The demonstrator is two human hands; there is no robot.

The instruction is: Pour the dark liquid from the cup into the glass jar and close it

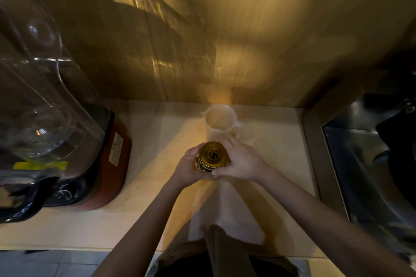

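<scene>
Right hand [242, 161] clamped on gold lid [212, 153], left hand [188, 168] wrapped round glass jar [202, 167] on counter [144, 132] before emptied cup [221, 122]: steady jar, twist lid level until snug.

**Little legible here**

On the gold lid [212, 153] of the jar, a dark round emblem, characters too blurred to make out. On the red blender base [112, 155], a white sticker [115, 148] with tiny print, unreadable. Lower left, a yellow label [40, 165], wording smeared beyond reading.
</scene>
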